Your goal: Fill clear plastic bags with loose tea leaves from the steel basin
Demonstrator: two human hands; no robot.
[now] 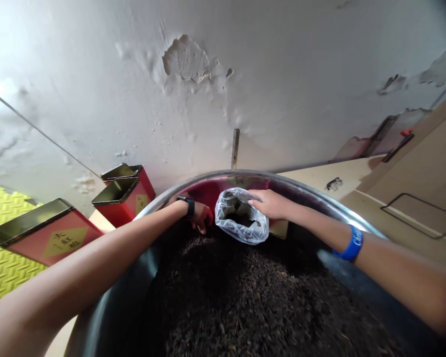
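Observation:
My right hand [273, 204] grips the rim of a clear plastic bag [241, 234], its mouth held wide, with some dark leaves inside. A yellow patch beneath the bag suggests a tin around it, mostly hidden. My left hand [201, 217], wearing a black watch, is just left of the bag with its fingers curled down at the dark loose tea leaves [252, 292]. What lies inside those fingers is largely hidden. The leaves fill the bottom of a large round metal tub [330, 202], and both hands are inside its far rim.
Left of the tub stand several red tins with open tops, among them a near one [69, 238] and a farther one [119, 201]. Yellow foam matting [7, 267] lies beyond. A peeling wall [282, 89] rises close behind; a cardboard box [427, 163] is at right.

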